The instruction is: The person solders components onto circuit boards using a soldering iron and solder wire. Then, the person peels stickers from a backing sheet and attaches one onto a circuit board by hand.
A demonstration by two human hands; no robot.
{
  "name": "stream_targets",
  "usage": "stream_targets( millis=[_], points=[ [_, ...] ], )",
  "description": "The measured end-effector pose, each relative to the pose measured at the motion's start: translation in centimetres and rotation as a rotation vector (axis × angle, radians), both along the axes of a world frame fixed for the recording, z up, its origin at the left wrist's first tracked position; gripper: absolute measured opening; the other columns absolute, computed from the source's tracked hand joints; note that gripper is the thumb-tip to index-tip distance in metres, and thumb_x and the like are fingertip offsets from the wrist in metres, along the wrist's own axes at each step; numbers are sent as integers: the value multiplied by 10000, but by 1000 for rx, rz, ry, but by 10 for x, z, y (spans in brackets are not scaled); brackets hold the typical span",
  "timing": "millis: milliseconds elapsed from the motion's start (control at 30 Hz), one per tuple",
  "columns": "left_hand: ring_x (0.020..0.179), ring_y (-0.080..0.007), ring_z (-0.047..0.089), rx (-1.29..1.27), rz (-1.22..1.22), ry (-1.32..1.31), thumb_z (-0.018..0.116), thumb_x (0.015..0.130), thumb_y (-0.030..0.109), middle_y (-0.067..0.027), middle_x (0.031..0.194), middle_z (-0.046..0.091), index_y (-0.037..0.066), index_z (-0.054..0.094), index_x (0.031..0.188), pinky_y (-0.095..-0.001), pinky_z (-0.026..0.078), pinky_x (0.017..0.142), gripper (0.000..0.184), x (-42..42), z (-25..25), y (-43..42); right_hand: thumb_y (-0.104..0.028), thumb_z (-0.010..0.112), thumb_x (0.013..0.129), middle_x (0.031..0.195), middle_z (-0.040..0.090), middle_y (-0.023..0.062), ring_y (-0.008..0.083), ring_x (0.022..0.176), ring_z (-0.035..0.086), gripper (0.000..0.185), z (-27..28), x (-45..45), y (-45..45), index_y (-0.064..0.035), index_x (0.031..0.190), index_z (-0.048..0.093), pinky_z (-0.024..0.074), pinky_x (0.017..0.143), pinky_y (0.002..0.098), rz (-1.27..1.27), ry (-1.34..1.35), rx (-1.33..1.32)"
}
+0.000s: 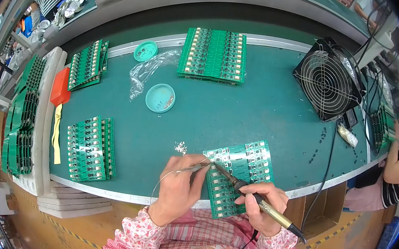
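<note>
A green circuit board panel [240, 161] lies at the front edge of the table before me. My right hand [265, 206] is wrapped round a soldering iron [268, 210], whose dark tip points at the board's upper left part. My left hand [178, 187] pinches metal tweezers [191, 168], their points meeting the board close to the iron's tip. A thin wire [158, 184] loops out from the left hand; how the fingers hold it is hidden. Small white parts [180, 147] lie scattered just beyond the left hand.
Circuit board stacks stand at the back [213, 55], left [91, 149] and far left [24, 114]. Two turquoise dishes [160, 98] and clear plastic [149, 72] lie mid-table. A black fan [330, 80] stands right. The iron's cord [326, 173] crosses the front edge. A co-worker [396, 171] sits right.
</note>
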State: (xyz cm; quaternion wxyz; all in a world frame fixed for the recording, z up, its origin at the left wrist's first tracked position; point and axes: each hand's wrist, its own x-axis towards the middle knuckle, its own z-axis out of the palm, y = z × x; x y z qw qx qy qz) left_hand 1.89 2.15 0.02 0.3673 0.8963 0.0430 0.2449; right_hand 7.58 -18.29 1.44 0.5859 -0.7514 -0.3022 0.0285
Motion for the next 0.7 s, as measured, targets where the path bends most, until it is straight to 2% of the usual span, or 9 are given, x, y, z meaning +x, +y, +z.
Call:
stream_targets(
  millis=[167, 200, 400, 500, 633, 700],
  points=[
    [807, -304, 634, -5, 1, -4, 728, 809, -57, -92, 983, 706, 22, 678, 993, -379, 494, 743, 207, 1, 1, 0, -43, 732, 824, 742, 715, 100, 179, 575, 678, 136, 1, 7, -2, -19, 956, 710, 523, 520, 292, 94, -136, -26],
    [809, -304, 634, -3, 1, -3, 728, 809, -57, -92, 983, 706, 23, 678, 993, -379, 494, 743, 206, 1, 1, 0, -113, 688, 867, 641, 715, 61, 166, 556, 679, 118, 2, 7, -2, -5, 914, 681, 535, 541, 282, 89, -155, -62],
    [816, -302, 634, 3, 5, -5, 727, 812, -55, -90, 982, 707, 26, 680, 992, -379, 494, 741, 203, 1, 0, -1, -122, 685, 872, 645, 714, 64, 173, 572, 695, 120, 1, 7, -5, -12, 918, 682, 538, 544, 285, 80, -169, -64],
    [821, -302, 633, 1, 7, 1, 727, 814, -52, -90, 983, 707, 28, 681, 992, -378, 495, 741, 200, 0, 0, -1, -53, 741, 814, 682, 688, 79, 188, 550, 643, 158, 1, 4, -12, -11, 965, 721, 501, 510, 308, 45, -137, 27],
    [850, -299, 647, -9, 13, 24, 699, 863, -11, -90, 1009, 711, 39, 689, 998, -387, 499, 769, 144, -1, 0, -1, -22, 717, 817, 685, 701, 71, 193, 552, 648, 162, 1, 5, -13, 0, 978, 712, 505, 530, 306, -46, -238, 8],
    [848, -298, 647, -7, 9, 21, 698, 867, -5, -91, 1012, 710, 41, 690, 997, -385, 497, 767, 137, -1, 0, -1, -54, 749, 804, 810, 698, 94, 227, 720, 669, 250, 1, 5, -12, -34, 1051, 717, 523, 657, 347, -93, -348, -158]
  ],
)
